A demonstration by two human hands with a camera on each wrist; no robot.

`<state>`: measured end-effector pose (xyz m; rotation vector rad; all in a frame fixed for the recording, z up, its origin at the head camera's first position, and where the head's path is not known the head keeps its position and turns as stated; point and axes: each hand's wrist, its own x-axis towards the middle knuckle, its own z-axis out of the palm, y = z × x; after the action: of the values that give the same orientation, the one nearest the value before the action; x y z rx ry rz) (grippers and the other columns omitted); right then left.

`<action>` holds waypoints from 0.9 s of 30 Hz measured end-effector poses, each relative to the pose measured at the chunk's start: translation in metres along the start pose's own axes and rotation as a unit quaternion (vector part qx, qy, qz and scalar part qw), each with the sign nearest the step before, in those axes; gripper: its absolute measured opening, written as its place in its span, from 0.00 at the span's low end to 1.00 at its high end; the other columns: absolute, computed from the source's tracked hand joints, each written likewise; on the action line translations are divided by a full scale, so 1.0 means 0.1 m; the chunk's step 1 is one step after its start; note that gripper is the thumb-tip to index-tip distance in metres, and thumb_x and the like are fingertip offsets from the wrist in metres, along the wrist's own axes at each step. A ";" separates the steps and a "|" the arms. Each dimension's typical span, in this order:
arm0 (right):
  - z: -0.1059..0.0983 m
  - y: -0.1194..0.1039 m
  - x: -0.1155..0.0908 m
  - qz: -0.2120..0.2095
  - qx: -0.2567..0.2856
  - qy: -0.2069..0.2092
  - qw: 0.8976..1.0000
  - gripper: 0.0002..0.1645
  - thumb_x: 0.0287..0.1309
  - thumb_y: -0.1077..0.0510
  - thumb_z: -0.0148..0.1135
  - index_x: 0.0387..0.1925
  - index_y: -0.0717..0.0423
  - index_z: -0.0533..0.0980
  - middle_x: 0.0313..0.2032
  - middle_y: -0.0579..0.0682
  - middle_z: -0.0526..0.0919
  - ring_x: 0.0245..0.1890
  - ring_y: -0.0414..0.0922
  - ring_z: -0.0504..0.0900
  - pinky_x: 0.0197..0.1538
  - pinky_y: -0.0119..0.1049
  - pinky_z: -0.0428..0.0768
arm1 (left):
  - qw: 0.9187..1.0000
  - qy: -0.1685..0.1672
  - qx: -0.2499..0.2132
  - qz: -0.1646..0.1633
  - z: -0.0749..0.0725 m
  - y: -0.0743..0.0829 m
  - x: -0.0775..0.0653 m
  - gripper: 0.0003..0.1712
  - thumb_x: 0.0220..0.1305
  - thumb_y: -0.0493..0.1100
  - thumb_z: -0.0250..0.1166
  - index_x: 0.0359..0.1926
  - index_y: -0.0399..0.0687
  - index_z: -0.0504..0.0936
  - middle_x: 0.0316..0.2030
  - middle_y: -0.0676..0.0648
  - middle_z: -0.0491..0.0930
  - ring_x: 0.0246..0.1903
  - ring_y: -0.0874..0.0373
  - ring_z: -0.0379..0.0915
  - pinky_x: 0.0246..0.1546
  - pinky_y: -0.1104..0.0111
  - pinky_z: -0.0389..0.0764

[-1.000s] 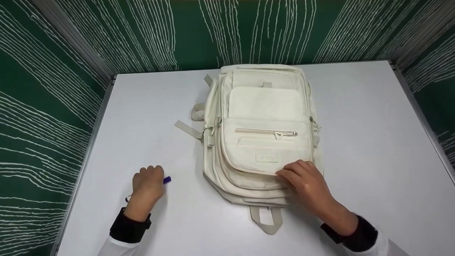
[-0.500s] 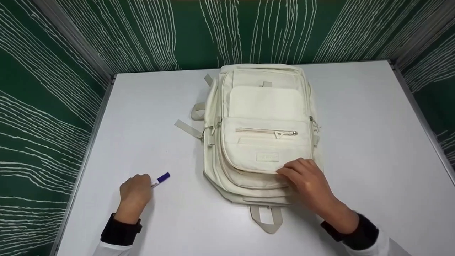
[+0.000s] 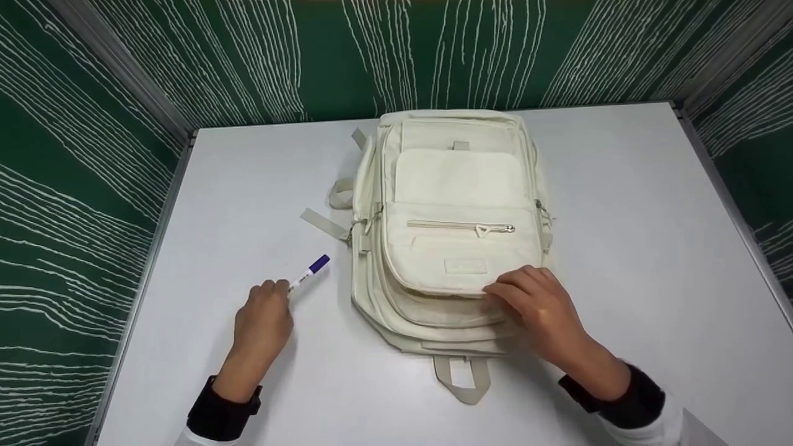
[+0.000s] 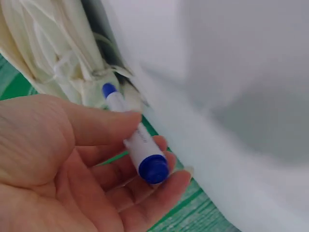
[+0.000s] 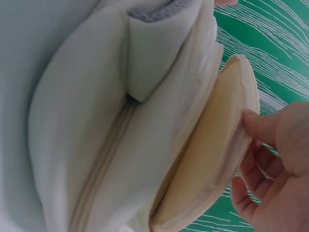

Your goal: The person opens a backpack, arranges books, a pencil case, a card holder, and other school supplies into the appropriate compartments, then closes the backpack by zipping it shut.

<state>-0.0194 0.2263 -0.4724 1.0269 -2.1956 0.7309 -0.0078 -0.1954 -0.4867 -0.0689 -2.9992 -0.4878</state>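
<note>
A cream backpack (image 3: 461,179) lies on the white table, its front pocket unzipped along the lower edge. My right hand (image 3: 542,316) pinches the zippered edge of the pocket flap (image 5: 227,145) between thumb and fingers, holding it away from the bag so the pale lining shows in the right wrist view. Left of the bag, my left hand (image 3: 263,319) grips a white marker (image 3: 302,279) with a blue-purple cap pointing toward the backpack. In the left wrist view, the thumb presses the marker (image 4: 140,140) against the fingers, both blue ends showing.
A grey webbing strap (image 3: 325,224) sticks out from the bag's left side, and a carry loop (image 3: 464,393) lies at its near end. The white table (image 3: 644,235) is bordered by green walls (image 3: 334,62) with white wavy lines.
My left hand first drew back a little, then moved forward and right with the marker, which now shows more of its barrel. My right hand stays at the flap's edge.
</note>
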 end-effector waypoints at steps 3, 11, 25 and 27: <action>-0.03 0.01 0.07 -0.004 0.006 0.026 1.000 0.14 0.76 0.54 0.60 0.39 0.59 0.86 0.35 0.49 0.85 0.34 0.48 0.81 0.39 0.39 0.69 | 1.000 0.014 -0.019 0.007 0.00 0.14 -0.01 0.17 0.62 0.22 0.67 0.53 0.24 0.82 0.36 0.34 0.82 0.37 0.44 0.79 0.26 0.55 0.82; -0.15 0.01 0.29 0.000 0.026 0.085 0.996 0.17 0.77 0.55 0.59 0.36 0.62 0.86 0.31 0.52 0.84 0.31 0.51 0.78 0.37 0.39 0.66 | 0.995 0.037 -0.079 0.043 -0.12 0.42 -0.07 0.18 0.64 0.20 0.64 0.55 0.30 0.81 0.39 0.40 0.80 0.42 0.48 0.77 0.35 0.58 0.83; -0.29 0.06 0.61 0.025 0.044 0.126 0.991 0.18 0.40 0.81 0.75 0.34 0.64 0.86 0.31 0.55 0.84 0.31 0.53 0.77 0.40 0.42 0.67 | 0.972 0.053 -0.149 0.175 0.08 0.95 0.02 0.17 0.63 0.20 0.64 0.53 0.24 0.82 0.42 0.37 0.82 0.44 0.46 0.82 0.41 0.59 0.85; -0.30 0.06 0.62 0.026 0.042 0.123 0.991 0.17 0.42 0.81 0.75 0.35 0.64 0.86 0.32 0.55 0.85 0.32 0.53 0.78 0.40 0.42 0.67 | 0.966 0.071 -0.162 0.188 0.13 1.03 0.08 0.16 0.63 0.20 0.64 0.53 0.23 0.83 0.42 0.36 0.82 0.44 0.45 0.82 0.42 0.59 0.85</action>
<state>-0.0475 0.2205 -0.4100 0.8725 -2.0001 0.9283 -0.0105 -0.0937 -0.4661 -0.5887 -2.6434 -0.8823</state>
